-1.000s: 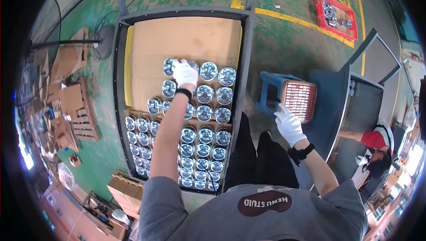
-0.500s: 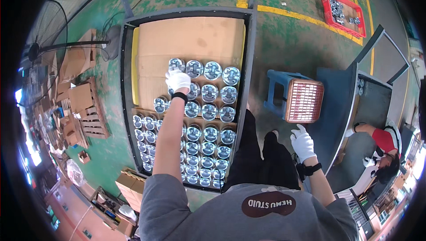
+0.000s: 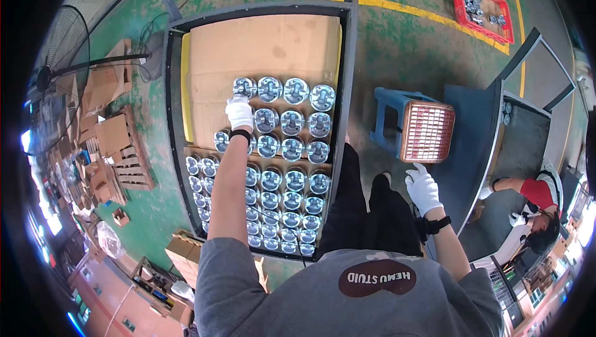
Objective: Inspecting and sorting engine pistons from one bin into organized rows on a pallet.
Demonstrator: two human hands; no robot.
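Shiny metal engine pistons [image 3: 295, 91] stand in rows on a cardboard sheet [image 3: 248, 45] inside a large dark-framed bin [image 3: 351, 76]. My left hand [image 3: 239, 113], in a white glove, is over the left end of the second row from the far side. Its fingers are bunched together just below the row's far-left neighbour, a piston [image 3: 244, 87]; what lies beneath the palm is hidden. My right hand [image 3: 424, 192], also gloved in white, hangs outside the bin to the right, fingers apart and holding nothing.
Beside my right hand stands a blue stool [image 3: 388, 119] with a reddish slatted seat. A blue-grey workbench [image 3: 462, 126] is right of it, a co-worker [image 3: 540, 197] beyond. A red crate [image 3: 481, 11] of pistons sits far right. A fan [image 3: 49, 76] and pallet [image 3: 133, 150] are left.
My left hand has shifted slightly left and toward me, baring more of the far row's leftmost piston. My right hand stays open beside the stool. The whole view has shifted a little.
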